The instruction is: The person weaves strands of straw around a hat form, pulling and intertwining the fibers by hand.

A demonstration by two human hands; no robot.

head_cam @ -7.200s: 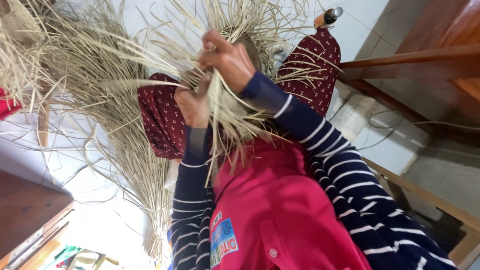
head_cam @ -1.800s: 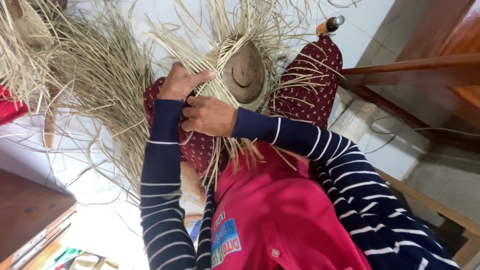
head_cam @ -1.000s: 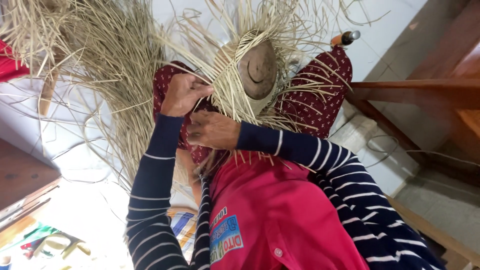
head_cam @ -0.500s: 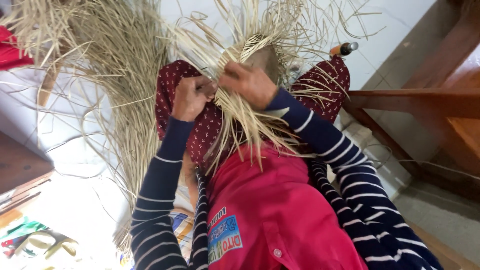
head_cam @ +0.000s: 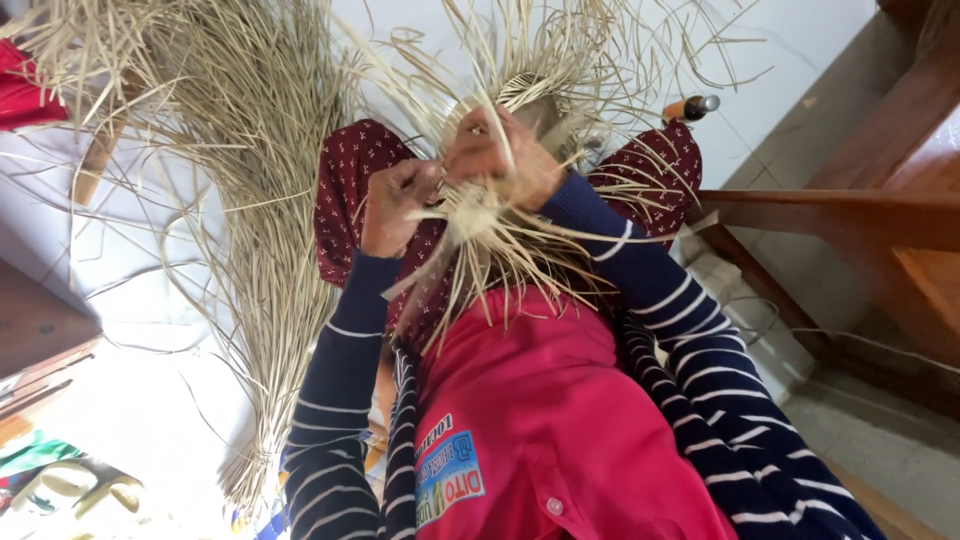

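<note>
A half-woven straw piece (head_cam: 528, 92) rests on my lap between my knees, with long loose strands fanning out all round it. My right hand (head_cam: 500, 155) lies over its middle and is closed on a bunch of the strands. Just to its left, my left hand (head_cam: 395, 200) pinches other strands from the same piece. Both hands nearly touch over a knot of straw (head_cam: 470, 215). My legs, in dark red patterned cloth (head_cam: 345, 175), sit under the work. The woven centre is mostly hidden by my right hand.
A large bundle of loose straw (head_cam: 250, 170) lies on the pale floor to the left. A wooden bench (head_cam: 850, 215) stands at the right. An orange-handled tool (head_cam: 690, 106) lies past my right knee. Red cloth (head_cam: 25, 90) shows at top left, wooden furniture (head_cam: 40, 340) at the left edge.
The round woven centre, plainly visible a second ago, is now covered by my right hand, which moved up onto it. My left hand stayed beside it, gripping strands.
</note>
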